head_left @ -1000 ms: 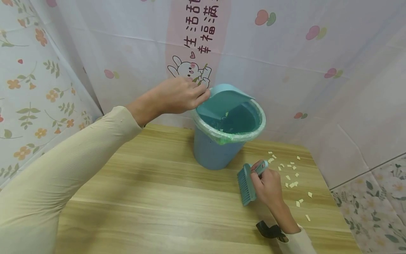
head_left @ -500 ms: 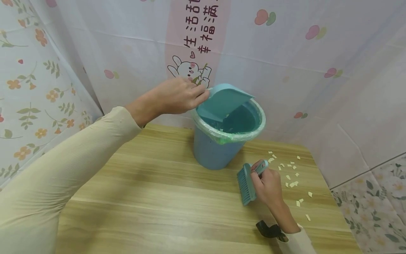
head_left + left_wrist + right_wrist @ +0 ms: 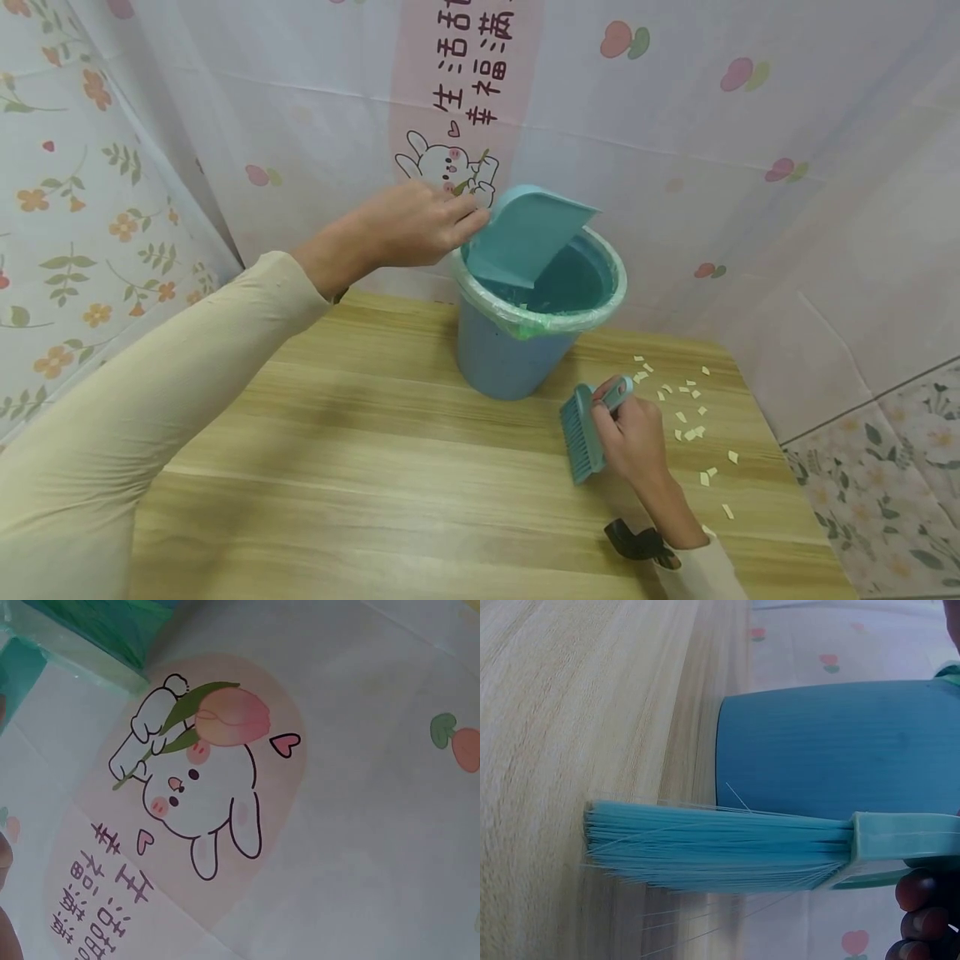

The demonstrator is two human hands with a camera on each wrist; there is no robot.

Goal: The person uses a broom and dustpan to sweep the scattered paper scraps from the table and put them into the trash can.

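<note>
My left hand (image 3: 423, 223) grips a teal dustpan (image 3: 534, 225) at its back end. The pan slants down into the mouth of a blue trash can (image 3: 497, 358), whose rim is wrapped in a clear and green bag (image 3: 536, 325). In my right hand (image 3: 637, 437) is a matching hand brush (image 3: 582, 433), held by its handle to the right of the can. The right wrist view shows its blue bristles (image 3: 712, 844) hanging low over the wood, in front of the can's wall (image 3: 825, 746). Only slivers of my left fingers (image 3: 7, 915) enter the left wrist view.
Small pale yellow paper scraps (image 3: 694, 433) lie scattered on the wooden table (image 3: 360, 467), to the right of the can and brush. A printed curtain (image 3: 300, 125) hangs close behind the can. The table's right edge (image 3: 780, 467) runs just beyond the scraps.
My left hand has tipped the dustpan more steeply, its upper edge rising. Scraps seen at its lower end earlier have slid off into the can. The right hand and brush stay nearly still.
</note>
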